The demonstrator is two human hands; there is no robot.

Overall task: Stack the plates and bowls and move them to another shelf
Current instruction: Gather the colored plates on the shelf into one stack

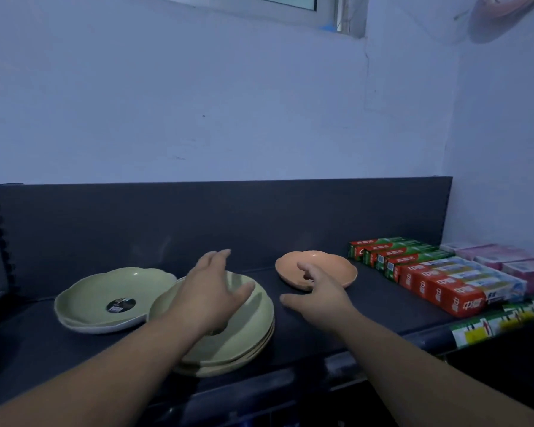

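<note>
The left hand (211,291) is held spread and empty over the green plate stack (253,328) beneath it. The right hand (319,292), loosely open, is stretched to the near rim of the orange bowl (330,261).

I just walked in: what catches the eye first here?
Two bare hands reach over a dark shelf. The left hand is spread over a stack of green plates at the centre, and the right hand stretches toward a lone orange plate further back. Bright red and green toothpaste boxes line the shelf's right end.
</note>
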